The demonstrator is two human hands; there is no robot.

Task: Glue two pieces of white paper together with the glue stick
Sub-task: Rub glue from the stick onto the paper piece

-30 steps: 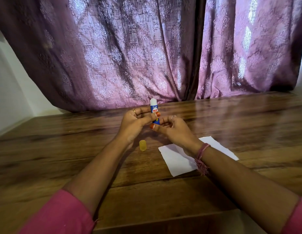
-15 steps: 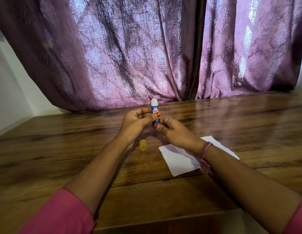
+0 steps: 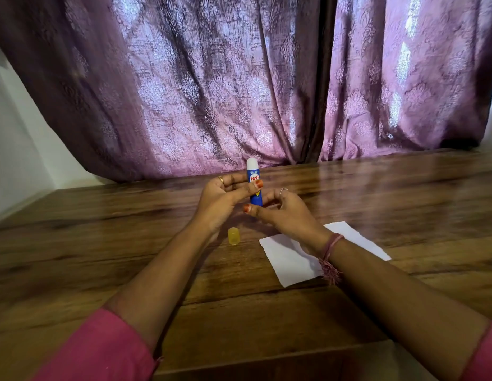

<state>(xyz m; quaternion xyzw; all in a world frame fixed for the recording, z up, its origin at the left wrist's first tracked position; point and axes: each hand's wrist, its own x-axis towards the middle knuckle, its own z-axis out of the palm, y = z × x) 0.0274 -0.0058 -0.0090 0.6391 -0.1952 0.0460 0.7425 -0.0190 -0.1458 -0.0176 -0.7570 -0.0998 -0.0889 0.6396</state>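
A blue glue stick [image 3: 254, 180] with a white glue tip stands upright above the table, uncapped. My left hand [image 3: 222, 200] holds its body between thumb and fingers. My right hand [image 3: 280, 213] pinches the stick's lower end with curled fingers. The yellow cap [image 3: 234, 236] lies on the wooden table [image 3: 102, 243] just below my left hand. White paper [image 3: 291, 257] lies flat under my right wrist; my forearm hides its middle, and I cannot tell whether it is one sheet or two.
Purple patterned curtains [image 3: 239, 92] hang along the table's far edge. A white wall [image 3: 16, 149] stands at the left. Bare wood stretches to the left and far right of my hands.
My right hand has shifted slightly at the base of the glue stick, its fingers turning. The white glue tip stands a little higher. Left hand, cap and paper stay in place.
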